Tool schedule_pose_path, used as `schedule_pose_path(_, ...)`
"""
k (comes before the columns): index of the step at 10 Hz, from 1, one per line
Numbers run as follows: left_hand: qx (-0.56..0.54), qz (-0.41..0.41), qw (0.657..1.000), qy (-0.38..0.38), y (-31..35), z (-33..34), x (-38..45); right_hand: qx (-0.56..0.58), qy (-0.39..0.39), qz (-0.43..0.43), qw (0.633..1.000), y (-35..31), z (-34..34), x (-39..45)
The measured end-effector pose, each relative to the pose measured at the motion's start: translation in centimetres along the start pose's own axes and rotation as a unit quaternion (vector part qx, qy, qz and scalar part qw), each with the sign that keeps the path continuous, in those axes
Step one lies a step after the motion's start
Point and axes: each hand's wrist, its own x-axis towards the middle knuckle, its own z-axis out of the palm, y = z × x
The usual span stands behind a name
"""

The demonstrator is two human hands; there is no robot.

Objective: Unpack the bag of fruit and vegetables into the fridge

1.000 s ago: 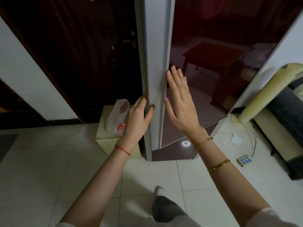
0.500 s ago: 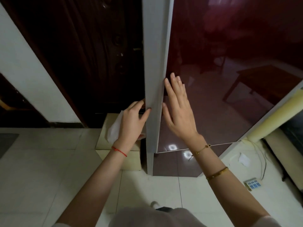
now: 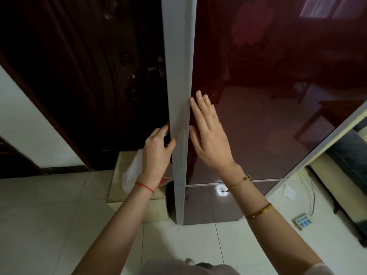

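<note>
Fridge (image 3: 258, 116) door closed; right hand (image 3: 210, 139) flat on its red front, fingers spread. Left hand (image 3: 156, 153) grips the grey side edge. Bag (image 3: 132, 171) rests behind.

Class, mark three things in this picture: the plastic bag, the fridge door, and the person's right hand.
plastic bag (image 3: 130, 171): head view, its white left side.
fridge door (image 3: 268, 96): head view, glossy dark red front.
right hand (image 3: 210, 139): head view, back of the hand.
</note>
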Motion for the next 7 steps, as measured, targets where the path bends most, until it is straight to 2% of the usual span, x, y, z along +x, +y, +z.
schedule_pose_path(4, -0.006, 0.054, 0.998, -0.026, -0.7, -0.7, 2.2, -0.028, -0.025, 0.033, 0.999, -0.8, -0.3, 0.2)
schedule_pose_path(7, -0.001, 0.088, 0.994, -0.067, -1.4, -5.9, 0.6, -0.012, -0.002, 0.07, 0.997, -2.2, -2.0, -1.2)
